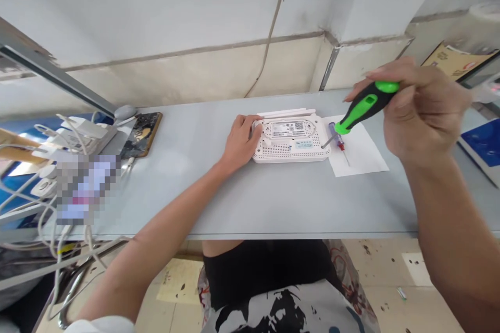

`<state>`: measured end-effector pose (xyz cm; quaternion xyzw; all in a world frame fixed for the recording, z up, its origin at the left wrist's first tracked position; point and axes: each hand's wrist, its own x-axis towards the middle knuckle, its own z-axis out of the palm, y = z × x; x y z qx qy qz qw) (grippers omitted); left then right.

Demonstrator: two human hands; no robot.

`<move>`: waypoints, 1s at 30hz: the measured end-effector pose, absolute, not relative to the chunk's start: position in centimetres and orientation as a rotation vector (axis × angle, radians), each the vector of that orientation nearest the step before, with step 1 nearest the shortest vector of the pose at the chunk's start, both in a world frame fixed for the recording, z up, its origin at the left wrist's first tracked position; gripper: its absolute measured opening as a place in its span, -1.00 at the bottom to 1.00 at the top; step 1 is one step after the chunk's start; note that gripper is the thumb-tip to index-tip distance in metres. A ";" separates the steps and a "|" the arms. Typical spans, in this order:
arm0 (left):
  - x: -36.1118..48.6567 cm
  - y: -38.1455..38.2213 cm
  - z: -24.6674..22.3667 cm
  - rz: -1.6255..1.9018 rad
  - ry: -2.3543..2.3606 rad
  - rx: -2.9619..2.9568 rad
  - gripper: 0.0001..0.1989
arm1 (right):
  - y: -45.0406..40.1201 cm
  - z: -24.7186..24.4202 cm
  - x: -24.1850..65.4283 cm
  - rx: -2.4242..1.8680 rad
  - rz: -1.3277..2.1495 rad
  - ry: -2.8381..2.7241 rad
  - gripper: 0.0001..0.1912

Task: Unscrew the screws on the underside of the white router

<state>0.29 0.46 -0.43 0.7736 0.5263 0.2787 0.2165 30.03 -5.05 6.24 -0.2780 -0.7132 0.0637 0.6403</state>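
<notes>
screwdriver (363, 106): green-and-black | router (291, 138): white, grey dotted vents | tabletop (187, 187): plain grey | paper (365, 153): white

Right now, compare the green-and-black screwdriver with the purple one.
The green-and-black screwdriver is held tilted in the right hand; the purple-handled screwdriver with a red collar lies on white paper. The green-and-black one has a thick handle; the purple one's is slimmer. Both have thin metal shafts.

Pixelated phone-like area (89, 187), label print (289, 128) too small to read.
</notes>
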 end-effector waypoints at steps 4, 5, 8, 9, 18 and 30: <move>0.3 0.5 -0.3 0.770 1.460 2.138 -0.70 | -4.9 6.6 29.8 -0.488 0.217 -1.672 -0.62; 0.3 0.4 -0.3 0.773 1.465 2.140 -0.70 | -4.9 6.7 29.8 -0.473 0.187 -1.666 -0.58; 0.3 0.3 -0.3 0.774 1.485 2.150 -0.70 | -4.9 6.4 30.3 -0.496 0.057 -1.628 -0.60; 0.3 0.3 -0.3 0.772 1.488 2.155 -0.70 | -4.9 6.3 30.6 -0.527 0.020 -1.626 -0.64; 0.5 0.3 -0.4 0.773 1.488 2.160 -0.72 | -4.1 6.2 31.3 -0.495 0.036 -1.679 -0.50; 0.6 0.0 0.0 0.725 1.517 2.160 -0.71 | -5.1 5.6 30.9 -0.555 0.105 -1.679 -0.38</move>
